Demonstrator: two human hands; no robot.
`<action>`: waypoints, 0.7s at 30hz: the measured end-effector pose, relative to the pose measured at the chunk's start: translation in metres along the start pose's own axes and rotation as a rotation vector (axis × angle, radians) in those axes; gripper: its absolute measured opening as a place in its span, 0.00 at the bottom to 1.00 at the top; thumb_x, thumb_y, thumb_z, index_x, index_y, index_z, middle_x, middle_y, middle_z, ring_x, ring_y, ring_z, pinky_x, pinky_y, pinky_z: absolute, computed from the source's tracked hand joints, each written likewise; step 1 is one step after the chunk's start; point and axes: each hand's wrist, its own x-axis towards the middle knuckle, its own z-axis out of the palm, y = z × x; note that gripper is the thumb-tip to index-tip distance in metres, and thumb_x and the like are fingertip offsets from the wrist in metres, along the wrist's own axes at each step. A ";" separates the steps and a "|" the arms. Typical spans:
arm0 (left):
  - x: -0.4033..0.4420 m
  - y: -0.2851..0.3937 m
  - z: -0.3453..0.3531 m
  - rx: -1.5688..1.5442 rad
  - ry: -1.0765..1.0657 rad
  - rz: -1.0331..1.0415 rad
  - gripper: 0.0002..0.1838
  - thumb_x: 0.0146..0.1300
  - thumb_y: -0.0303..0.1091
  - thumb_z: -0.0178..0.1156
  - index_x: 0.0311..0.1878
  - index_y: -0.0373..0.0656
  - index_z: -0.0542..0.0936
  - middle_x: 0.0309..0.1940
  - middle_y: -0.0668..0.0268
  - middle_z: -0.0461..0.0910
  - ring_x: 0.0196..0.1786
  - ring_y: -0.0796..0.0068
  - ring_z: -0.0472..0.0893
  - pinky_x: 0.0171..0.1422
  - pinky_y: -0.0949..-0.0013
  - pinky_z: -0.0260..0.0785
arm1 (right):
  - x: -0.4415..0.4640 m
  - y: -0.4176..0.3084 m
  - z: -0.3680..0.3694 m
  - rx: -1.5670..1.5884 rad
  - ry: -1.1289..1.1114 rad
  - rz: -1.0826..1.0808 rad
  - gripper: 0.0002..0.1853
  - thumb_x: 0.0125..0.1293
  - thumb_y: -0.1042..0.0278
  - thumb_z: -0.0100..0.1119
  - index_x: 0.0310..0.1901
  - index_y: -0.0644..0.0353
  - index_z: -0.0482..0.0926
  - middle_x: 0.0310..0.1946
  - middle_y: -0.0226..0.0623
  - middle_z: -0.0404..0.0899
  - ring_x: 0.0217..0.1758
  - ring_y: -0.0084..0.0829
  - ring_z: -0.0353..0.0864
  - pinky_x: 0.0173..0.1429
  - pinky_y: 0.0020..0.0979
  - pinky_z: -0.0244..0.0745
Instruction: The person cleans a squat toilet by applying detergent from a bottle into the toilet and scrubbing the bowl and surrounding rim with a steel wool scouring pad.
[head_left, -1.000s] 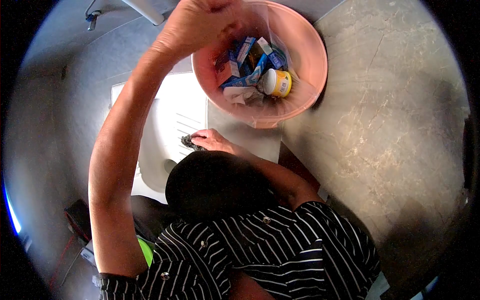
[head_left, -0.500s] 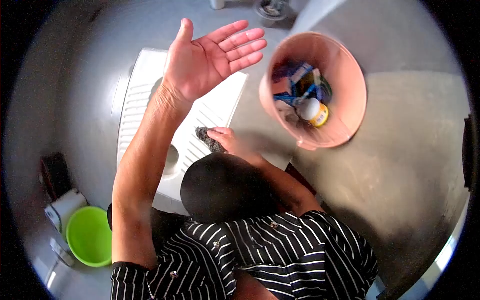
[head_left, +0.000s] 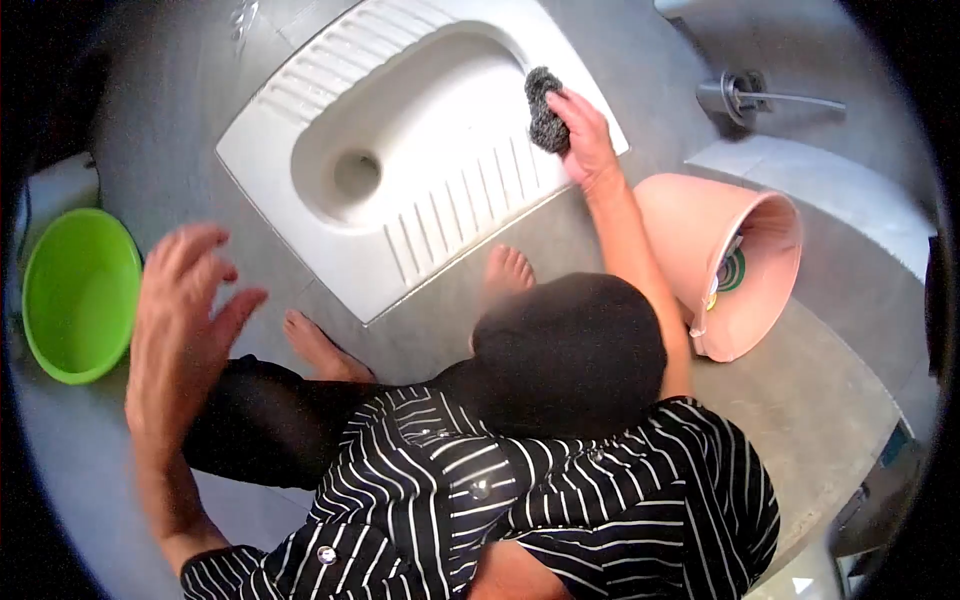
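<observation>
My right hand [head_left: 588, 135] grips a dark grey steel wool scourer [head_left: 546, 110] against the right-hand ribbed edge of a white squat toilet [head_left: 470, 215]. The toilet is set in the grey floor, with its round drain hole [head_left: 356, 176] towards the left. On the left side my left hand [head_left: 190, 310] is raised, holding nothing, its fingers apart and a little blurred. It is nearest to a lime green basin [head_left: 82, 295], and its fingers come close to the basin's right rim in the view.
A pink bin [head_left: 670, 215] with some rubbish inside stands by my right forearm. Behind it is a grey holder [head_left: 735, 97] with a pale handle sticking out. My bare feet [head_left: 322, 345] are on the floor before the toilet.
My left hand has come down from above the toilet to the left, near the basin. My right hand has moved the scourer along the toilet's ribbed edge. The view has shifted.
</observation>
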 end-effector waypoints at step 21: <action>-0.110 0.003 -0.025 -0.130 -0.163 -0.155 0.26 0.52 0.35 0.64 0.54 0.33 0.74 0.56 0.48 0.74 0.60 0.45 0.73 0.64 0.47 0.65 | 0.097 0.153 0.060 -1.794 -0.603 -0.141 0.09 0.55 0.61 0.60 0.33 0.56 0.82 0.34 0.45 0.82 0.42 0.46 0.81 0.47 0.43 0.75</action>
